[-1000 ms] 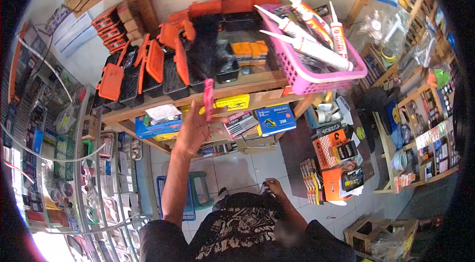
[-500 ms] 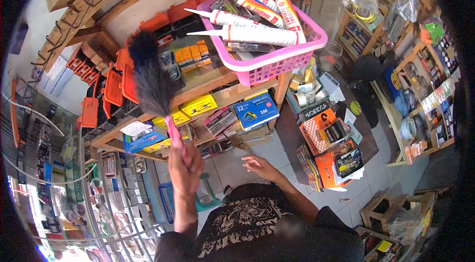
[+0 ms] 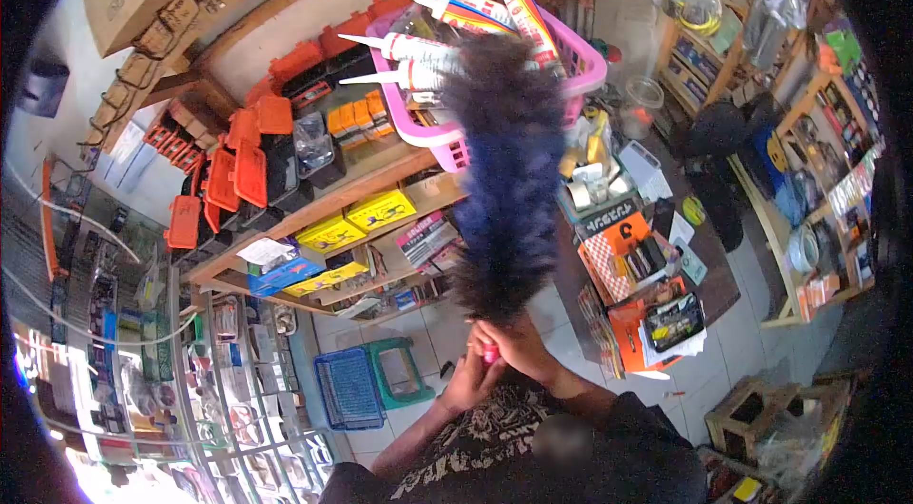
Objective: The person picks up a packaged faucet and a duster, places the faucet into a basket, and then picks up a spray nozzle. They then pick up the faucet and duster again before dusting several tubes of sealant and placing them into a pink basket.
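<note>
A fluffy black and dark-blue feather duster [image 3: 509, 190] stands upright in front of my chest, its bristles partly blurred. Its pink handle [image 3: 490, 352] is mostly covered by my fingers. My left hand [image 3: 470, 382] is closed around the handle's lower part. Just above and beside it, my right hand [image 3: 518, 350] is closed at the base of the bristles. Behind the duster, a pink basket [image 3: 428, 130] holds several silicone sealant tubes [image 3: 425, 48], some of them hidden by the bristles.
Orange-lidded boxes [image 3: 222, 176] line the wooden shelf at the left. Yellow boxes [image 3: 380, 209] sit on the level below. A dark table [image 3: 709, 285] with packaged goods stands right. Blue crate [image 3: 350, 390] and green stool [image 3: 399, 371] are on the floor; a glass case stands left.
The duster has moved right, from over the orange boxes to in front of the basket and my chest. My right hand, open before, has closed on it beside my left.
</note>
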`<state>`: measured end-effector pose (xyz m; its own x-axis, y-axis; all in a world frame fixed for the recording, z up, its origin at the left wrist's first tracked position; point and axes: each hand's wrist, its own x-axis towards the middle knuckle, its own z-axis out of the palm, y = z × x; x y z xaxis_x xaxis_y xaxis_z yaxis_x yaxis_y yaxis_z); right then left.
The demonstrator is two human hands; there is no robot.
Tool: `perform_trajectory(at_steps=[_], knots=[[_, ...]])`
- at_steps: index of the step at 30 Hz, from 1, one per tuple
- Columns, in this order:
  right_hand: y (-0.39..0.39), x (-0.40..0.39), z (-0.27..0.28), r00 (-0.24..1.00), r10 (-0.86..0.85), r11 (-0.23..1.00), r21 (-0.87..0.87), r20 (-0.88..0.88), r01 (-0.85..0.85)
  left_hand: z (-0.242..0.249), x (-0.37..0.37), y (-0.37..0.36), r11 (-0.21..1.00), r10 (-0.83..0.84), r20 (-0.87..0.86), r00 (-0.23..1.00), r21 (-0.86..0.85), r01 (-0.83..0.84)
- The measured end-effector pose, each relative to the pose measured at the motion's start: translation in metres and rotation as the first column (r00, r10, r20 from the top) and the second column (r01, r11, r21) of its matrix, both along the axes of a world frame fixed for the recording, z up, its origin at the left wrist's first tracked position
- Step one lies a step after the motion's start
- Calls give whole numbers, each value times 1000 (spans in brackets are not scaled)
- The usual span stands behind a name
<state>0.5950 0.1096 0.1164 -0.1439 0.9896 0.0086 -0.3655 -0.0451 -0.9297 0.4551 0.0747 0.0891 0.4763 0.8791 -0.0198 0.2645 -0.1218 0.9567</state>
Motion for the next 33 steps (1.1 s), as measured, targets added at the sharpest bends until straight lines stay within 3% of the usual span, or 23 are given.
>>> perform_trajectory(at_steps=[1, 2, 3, 4, 5, 6, 9, 11, 13, 17, 18, 20, 21, 23, 24, 29, 32, 33], knots=[[-4, 5, 0, 1000, 13, 1000, 16, 0, -13, 22, 2, 9, 994, -69, -236, 969, -95, 48], [-9, 15, 2, 985, -79, 996, -63, -152, 70, 30, 5, 20, 996, -54, -236, 970, -79, 36], [-10, 27, 5, 940, -180, 978, -154, -290, 140, 37, 9, 31, 973, -104, -207, 973, 180, 143], [-9, 38, 9, 905, -251, 966, -147, -344, 213, 43, 13, 42, 874, -164, -193, 967, 426, 233], [-10, 50, 13, 861, -320, 947, -147, -396, 284, 49, 14, 55, 871, -157, -189, 969, 436, 226], [-12, 62, 19, 834, -403, 911, -254, -376, 325, 56, 14, 68, 856, -102, -157, 982, 490, 167], [-18, 96, 16, 758, -569, 822, -254, -320, 510, 98, 9, 120, 771, 66, -77, 995, 637, -2], [-23, 116, 0, 739, -606, 795, -263, -295, 547, 153, 15, 152, 585, 189, -30, 982, 806, -88], [-28, 125, -12, 717, -643, 765, -273, -270, 583, 203, 23, 194, 434, 231, -122, 965, 901, 10], [-39, 134, -40, 689, -688, 721, -323, -229, 612, 265, 62, 276, 294, 210, -381, 901, 903, 314], [-42, 133, -44, 704, -675, 730, -337, -221, 594, 266, 68, 295, 293, 215, -371, 903, 907, 303], [-49, 130, -39, 714, -666, 722, -427, -216, 545, 261, 81, 325, 337, 159, -580, 799, 793, 508], [-52, 128, -38, 716, -665, 725, -416, -213, 549, 259, 86, 334, 331, 163, -571, 805, 800, 500], [-59, 122, -38, 706, -676, 713, -428, -210, 555, 258, 95, 344, 500, 141, -797, 587, 569, 653], [-63, 121, -35, 728, -662, 725, -400, -178, 561, 252, 97, 353, 445, 168, -800, 576, 583, 680], [-75, 126, -57, 718, -688, 694, -391, -108, 605, 248, 104, 354, 442, 243, -821, 517, 568, 694], [-77, 131, -54, 738, -672, 693, -407, -66, 594, 246, 100, 354, 395, 252, -799, 547, 600, 695], [-76, 133, -53, 748, -662, 695, -420, -55, 584, 247, 97, 352, 296, 296, -737, 608, 676, 675]])
